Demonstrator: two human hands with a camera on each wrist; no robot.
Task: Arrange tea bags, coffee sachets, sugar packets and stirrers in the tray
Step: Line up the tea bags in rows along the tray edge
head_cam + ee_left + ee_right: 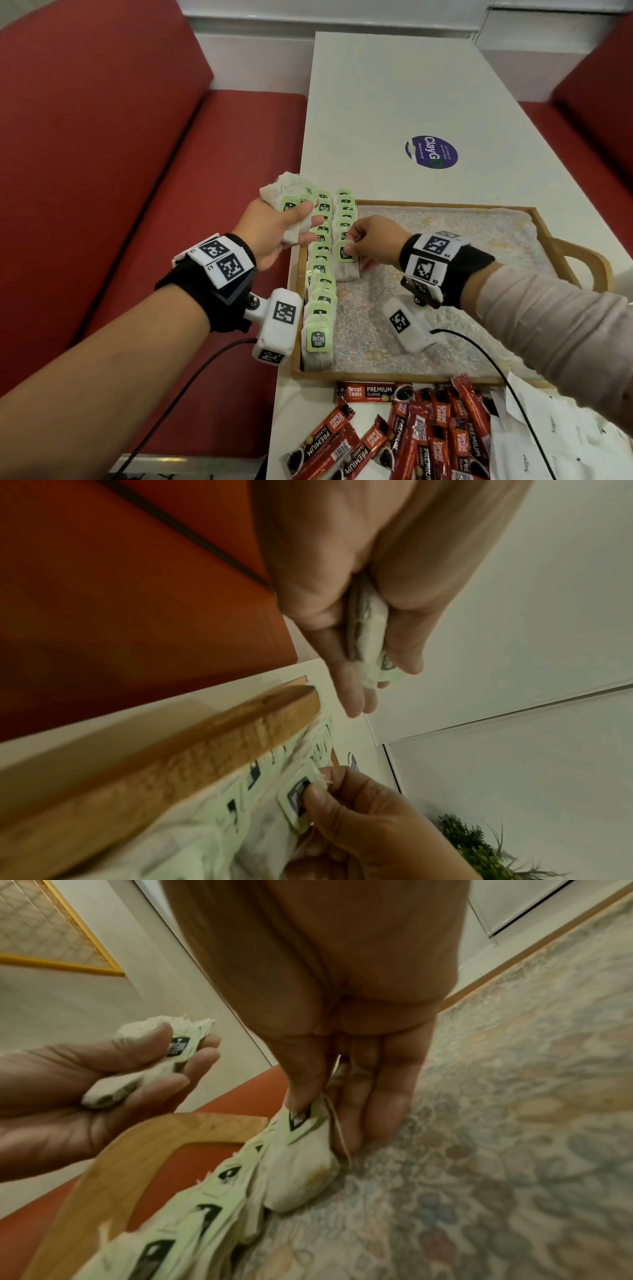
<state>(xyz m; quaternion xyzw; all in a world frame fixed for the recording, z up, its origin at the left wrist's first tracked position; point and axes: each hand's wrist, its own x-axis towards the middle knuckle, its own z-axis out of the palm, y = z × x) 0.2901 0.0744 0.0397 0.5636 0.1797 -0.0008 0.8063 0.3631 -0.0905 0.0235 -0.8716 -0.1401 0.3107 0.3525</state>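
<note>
A wooden tray (pixel 397 374) with a floral liner lies on the white table. Two rows of green-tagged tea bags (pixel 320 291) stand along its left side. My right hand (pixel 356 245) pinches the tag of one tea bag (pixel 346 263) at the near end of the second row, its bag resting on the liner; the same tea bag (pixel 301 1167) shows in the right wrist view. My left hand (pixel 291 219) hovers just left of the tray and grips a bunch of tea bags (pixel 291 197), also the bunch (pixel 366 631) between thumb and fingers.
Red coffee sachets (pixel 411 431) lie heaped on the table before the tray, with white sugar packets (pixel 561 431) to their right. A round purple sticker (pixel 432 151) marks the table beyond. Red bench seats (pixel 137 171) flank the table. Cables trail from both wrist cameras.
</note>
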